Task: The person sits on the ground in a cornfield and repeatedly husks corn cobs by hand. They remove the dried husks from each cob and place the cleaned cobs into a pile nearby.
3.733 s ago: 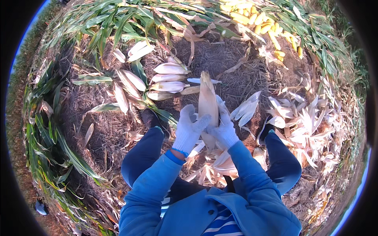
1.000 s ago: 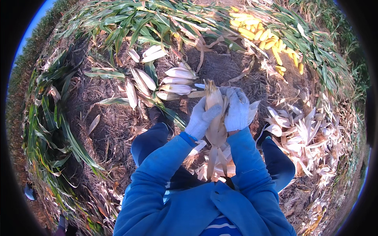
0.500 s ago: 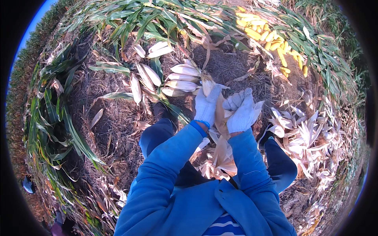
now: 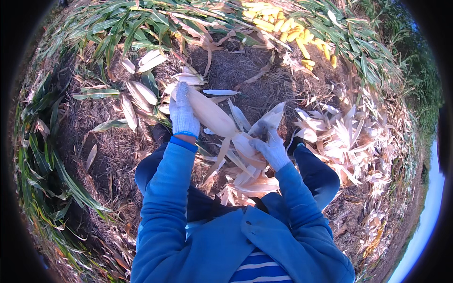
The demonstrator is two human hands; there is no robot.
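My left hand (image 4: 183,112), in a white work glove, is closed on the upper end of a corn ear (image 4: 213,114) in pale, dry husk. The ear slants down to the right, its lower end against a bunch of loose husk leaves (image 4: 249,150). My right hand (image 4: 271,144), gloved in greyish white, is closed on these leaves beside that lower end, and one broad leaf stands up past its fingers. More husk-covered ears (image 4: 141,93) lie on the ground left of my left hand, some partly hidden behind it.
Yellow husked ears (image 4: 288,28) lie heaped at the far right of centre. Green corn stalks (image 4: 127,28) form a band across the back and down the left. To the right is a pile of stripped husks (image 4: 347,137). Straw litter covers the soil around my legs.
My hands have moved apart, the left going left with the ear. The ear's smooth side now shows between them, while my right hand holds the leaves. The view has shifted right.
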